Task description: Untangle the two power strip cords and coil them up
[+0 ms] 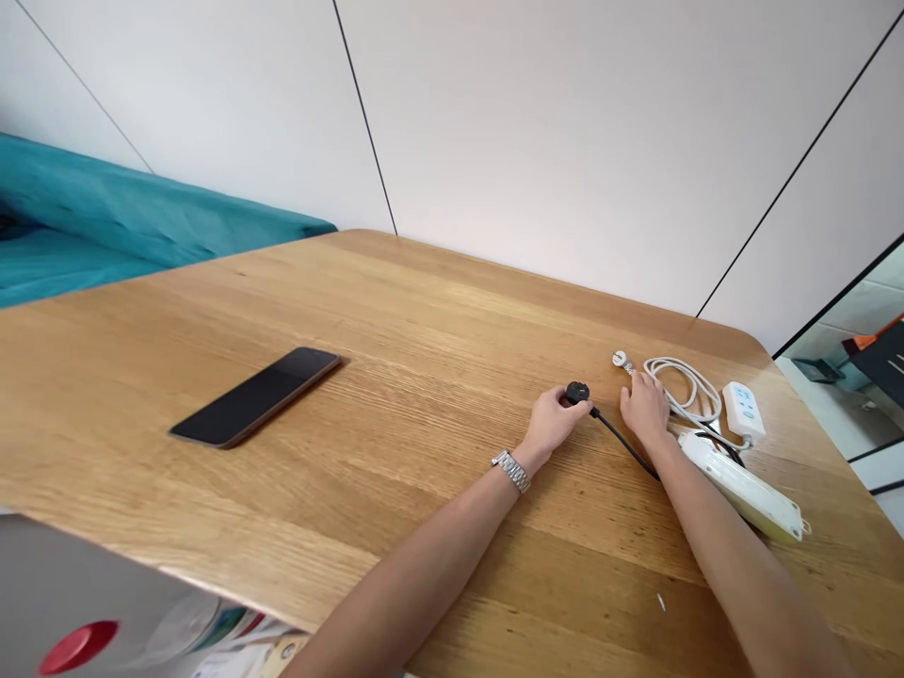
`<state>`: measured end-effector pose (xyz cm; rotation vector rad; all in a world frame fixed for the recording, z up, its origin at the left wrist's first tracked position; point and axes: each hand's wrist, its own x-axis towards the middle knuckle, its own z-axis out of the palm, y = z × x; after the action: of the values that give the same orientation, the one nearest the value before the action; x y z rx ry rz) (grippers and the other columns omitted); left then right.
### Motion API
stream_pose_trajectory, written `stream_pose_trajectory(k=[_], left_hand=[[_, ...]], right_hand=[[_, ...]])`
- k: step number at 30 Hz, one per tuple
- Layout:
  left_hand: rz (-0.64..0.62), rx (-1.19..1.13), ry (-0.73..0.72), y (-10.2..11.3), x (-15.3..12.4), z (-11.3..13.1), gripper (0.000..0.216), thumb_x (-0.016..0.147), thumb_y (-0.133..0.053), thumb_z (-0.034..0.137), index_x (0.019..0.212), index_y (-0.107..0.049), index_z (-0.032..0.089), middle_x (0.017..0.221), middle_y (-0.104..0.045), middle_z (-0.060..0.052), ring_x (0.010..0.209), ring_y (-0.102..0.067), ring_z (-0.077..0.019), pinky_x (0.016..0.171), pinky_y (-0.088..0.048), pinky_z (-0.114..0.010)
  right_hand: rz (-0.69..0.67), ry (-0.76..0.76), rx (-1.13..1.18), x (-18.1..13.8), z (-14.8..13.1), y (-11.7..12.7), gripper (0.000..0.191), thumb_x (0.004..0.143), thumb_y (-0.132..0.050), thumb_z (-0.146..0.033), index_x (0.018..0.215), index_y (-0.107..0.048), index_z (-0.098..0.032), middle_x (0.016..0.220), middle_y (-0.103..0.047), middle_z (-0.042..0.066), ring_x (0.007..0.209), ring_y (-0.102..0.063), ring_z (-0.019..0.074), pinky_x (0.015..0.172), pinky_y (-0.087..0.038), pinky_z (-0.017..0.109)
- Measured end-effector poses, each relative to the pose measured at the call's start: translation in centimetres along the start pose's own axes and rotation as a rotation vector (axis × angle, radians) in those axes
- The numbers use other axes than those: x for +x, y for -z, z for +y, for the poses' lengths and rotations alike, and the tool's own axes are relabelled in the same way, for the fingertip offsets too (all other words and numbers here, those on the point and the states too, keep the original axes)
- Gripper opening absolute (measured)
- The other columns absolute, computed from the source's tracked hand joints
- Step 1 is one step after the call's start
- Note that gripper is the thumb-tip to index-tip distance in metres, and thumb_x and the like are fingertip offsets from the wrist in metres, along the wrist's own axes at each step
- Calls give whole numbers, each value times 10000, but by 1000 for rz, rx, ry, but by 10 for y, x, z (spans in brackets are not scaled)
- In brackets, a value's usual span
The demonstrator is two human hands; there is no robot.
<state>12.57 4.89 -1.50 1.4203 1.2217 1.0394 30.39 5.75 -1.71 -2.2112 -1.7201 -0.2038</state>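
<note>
The black plug is near the right-hand part of the wooden table, pinched between the thumb and fingers of the left hand. The fingertips cover part of its rim, and the small details on its upper face are too dark to make out. Whether its underside touches the wood cannot be told. A black cord leaves the plug and runs toward the right forearm, where it passes out of sight. Dark cord shows again beyond that forearm, by the long white power strip, but whether it is the same one is unclear.

The right hand rests palm down beside the coiled white cord, its fingers slightly bent and close together. The back of the hand hides what lies beneath, so I cannot tell whether they grip anything. The white plug lies just past those fingertips; part of the cord next to it is hidden by them. The white cord loops round to the small white socket block, whose markings are too small to read. The near end of the long strip sticks out past the forearm, and its socket side cannot be made out.

Well apart, at left, lies a dark-screened phone. Below the table's edge, a red round object is blurred, and the items beside it are cut off by the frame.
</note>
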Motion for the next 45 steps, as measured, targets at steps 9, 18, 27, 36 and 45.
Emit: stream_pose_trajectory(k=[9,18,27,36,45], left_hand=[[-180,-513,90,-2,-15,5,473,544,-849,388,772,-488,184,766,-677,-28,709,-630,-153,624,-457,-246],[76,-943,18,-58,4,32,483,561,-817,497,813,-577,160,596,-563,58,536,-511,-74,582,-400,-218],[118,-924,-191,-57,8,90,368,578,-829,421,709,-631,140,660,-600,14,609,-540,-95,593,-416,-217],[167,-1162,-287,27,-13,149,374,631,-833,406,679,-534,187,486,-388,106,328,-307,-6,341,-224,-158],[241,-1224,-332,86,-54,183,368,963,-448,394,669,-501,179,435,-357,93,281,-230,4,298,-155,-138]], right_hand=[[85,-61,5,8,20,-1,245,893,-482,-249,991,-684,-151,1029,-680,143,1023,-528,292,853,-364,386],[202,361,766,1,-3,29,408,903,-452,-505,770,-664,-183,663,-578,19,631,-500,164,638,-401,283],[234,297,1191,-20,-46,54,653,896,-246,-700,1088,-594,-182,1047,-648,112,965,-588,228,856,-462,362],[-249,237,841,-30,-35,26,755,891,-185,-727,621,-634,-184,584,-627,45,595,-601,181,615,-433,300],[-75,257,669,-18,6,14,580,897,-356,-649,1118,-667,-213,1150,-685,114,1056,-625,280,930,-451,431]])
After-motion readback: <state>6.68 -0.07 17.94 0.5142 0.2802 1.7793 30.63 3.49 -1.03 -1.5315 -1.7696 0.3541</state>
